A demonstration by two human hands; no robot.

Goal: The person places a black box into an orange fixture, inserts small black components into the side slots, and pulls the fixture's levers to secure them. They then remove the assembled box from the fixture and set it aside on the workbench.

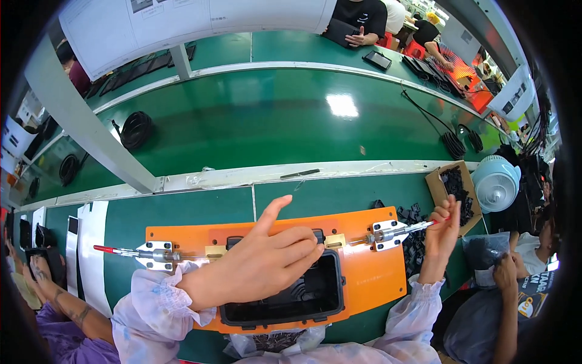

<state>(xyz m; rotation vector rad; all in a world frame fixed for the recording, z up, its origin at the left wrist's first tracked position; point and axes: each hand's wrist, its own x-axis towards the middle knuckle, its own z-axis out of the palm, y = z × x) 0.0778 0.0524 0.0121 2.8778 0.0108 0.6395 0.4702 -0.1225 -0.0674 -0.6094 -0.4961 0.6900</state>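
An orange fixture board (373,276) lies in front of me. A black rectangular plastic box (333,288), its hollow side up, sits on it. My left hand (267,261) reaches across the box's far left part, one digit stretched up and away, the others bent loosely toward the far rim. No object shows in it. My right hand (444,227) closes round the red-tipped handle of the right push clamp (388,235). On the board's left side is a matching push clamp (159,255), its red handle pointing left. Each clamp's rod points inward to a brass-coloured block (334,241).
Small black parts (413,239) lie heaped right of the board, beside a cardboard box (438,188) of more. A light-blue fan (496,182) stands there. A white rail (242,176) crosses behind; coiled black cables (134,130) lie beyond. Other people sit at both sides and across.
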